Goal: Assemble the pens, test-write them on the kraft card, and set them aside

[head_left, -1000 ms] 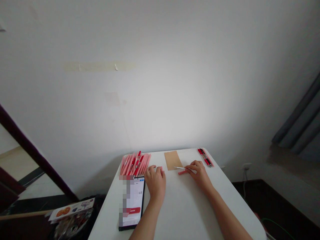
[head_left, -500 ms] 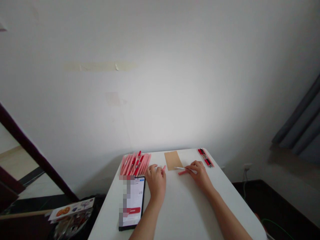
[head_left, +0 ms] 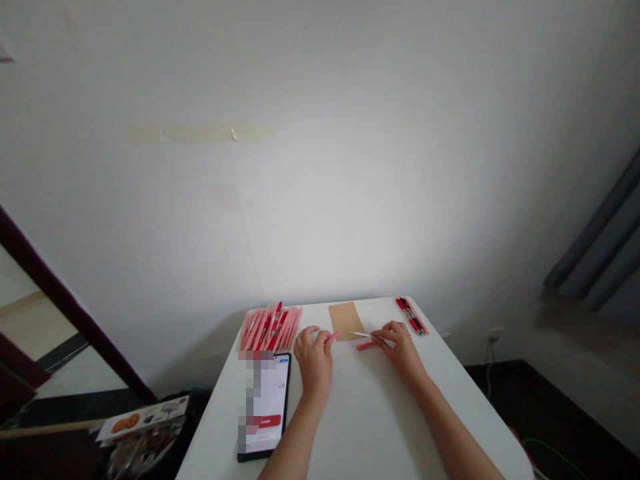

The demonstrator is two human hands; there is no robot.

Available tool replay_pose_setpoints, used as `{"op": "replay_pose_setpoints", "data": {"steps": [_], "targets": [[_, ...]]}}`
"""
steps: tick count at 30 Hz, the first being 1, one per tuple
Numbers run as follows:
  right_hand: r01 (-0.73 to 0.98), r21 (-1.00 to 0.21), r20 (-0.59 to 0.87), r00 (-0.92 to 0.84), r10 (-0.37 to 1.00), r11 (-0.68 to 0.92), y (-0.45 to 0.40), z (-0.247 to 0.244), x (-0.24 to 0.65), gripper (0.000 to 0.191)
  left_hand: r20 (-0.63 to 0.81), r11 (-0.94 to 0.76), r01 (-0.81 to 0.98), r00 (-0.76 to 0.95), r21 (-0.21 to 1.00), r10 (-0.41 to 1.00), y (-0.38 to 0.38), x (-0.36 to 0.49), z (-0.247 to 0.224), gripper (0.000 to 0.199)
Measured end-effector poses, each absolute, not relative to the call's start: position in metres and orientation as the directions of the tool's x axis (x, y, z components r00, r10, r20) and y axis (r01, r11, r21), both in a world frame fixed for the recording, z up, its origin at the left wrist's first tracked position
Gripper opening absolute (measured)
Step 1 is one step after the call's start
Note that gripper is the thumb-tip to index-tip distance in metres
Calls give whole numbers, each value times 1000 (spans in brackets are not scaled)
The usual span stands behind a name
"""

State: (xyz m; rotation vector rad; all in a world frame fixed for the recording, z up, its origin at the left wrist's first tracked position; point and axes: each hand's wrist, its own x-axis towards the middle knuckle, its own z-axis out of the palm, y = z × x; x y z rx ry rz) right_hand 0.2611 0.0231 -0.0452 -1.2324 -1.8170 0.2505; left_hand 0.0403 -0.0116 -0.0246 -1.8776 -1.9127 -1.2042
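Observation:
My left hand (head_left: 315,360) pinches a pink piece (head_left: 333,338) that points toward the right. In my right hand (head_left: 396,347) is a thin pale refill-like stick (head_left: 361,334), its tip near the pink piece. Another pink piece (head_left: 366,345) lies on the table just under my right fingers. Behind both hands a brown card (head_left: 346,319) rests flat. Several pink and red pens (head_left: 270,328) form a pile at the back left. A few red and black pens (head_left: 412,316) lie at the back right.
A phone (head_left: 270,407) with its screen lit lies on the white table (head_left: 370,427), left of my left forearm. The wall (head_left: 340,167) rises behind the table. A bag with a printed box (head_left: 145,420) stands at the lower left.
The pink piece in my left hand now sticks out further to the right, nearer the thin stick. My left hand has turned slightly; my right hand has barely moved.

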Motion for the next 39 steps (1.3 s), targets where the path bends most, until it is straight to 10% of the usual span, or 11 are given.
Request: {"op": "replay_pose_setpoints", "data": {"steps": [39], "targets": [[653,-577,535,-152,831,491,19,-44,251,19,651,-235,915,-39,328,758,-15,42,-19,15]]}}
